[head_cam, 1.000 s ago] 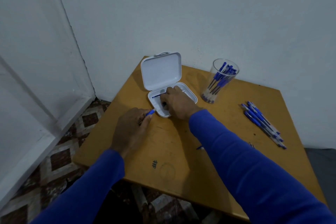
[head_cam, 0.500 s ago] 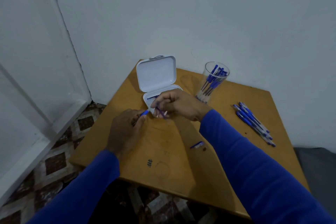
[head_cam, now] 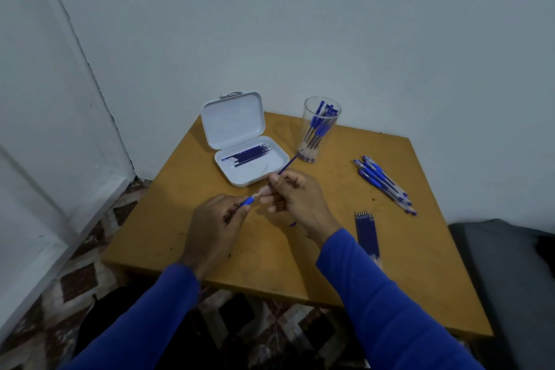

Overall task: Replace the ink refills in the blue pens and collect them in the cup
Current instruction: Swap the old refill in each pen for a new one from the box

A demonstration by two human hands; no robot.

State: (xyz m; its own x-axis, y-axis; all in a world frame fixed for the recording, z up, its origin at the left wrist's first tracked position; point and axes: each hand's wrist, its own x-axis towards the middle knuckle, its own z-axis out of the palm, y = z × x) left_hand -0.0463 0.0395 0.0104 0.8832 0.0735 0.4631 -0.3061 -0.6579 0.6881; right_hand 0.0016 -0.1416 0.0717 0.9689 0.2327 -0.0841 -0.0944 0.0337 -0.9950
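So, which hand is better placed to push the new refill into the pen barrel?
The right hand, probably. It already pinches the refill, whose near end sits at the open end of the pen barrel. The left hand grips that barrel and seems best used to steady it.

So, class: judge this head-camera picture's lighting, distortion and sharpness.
Head view: dim, bluish light with soft shadows; wide-angle lens bows the door frame; the refills in the white case and the pens in the clear cup look soft, fine detail lost; no glare.
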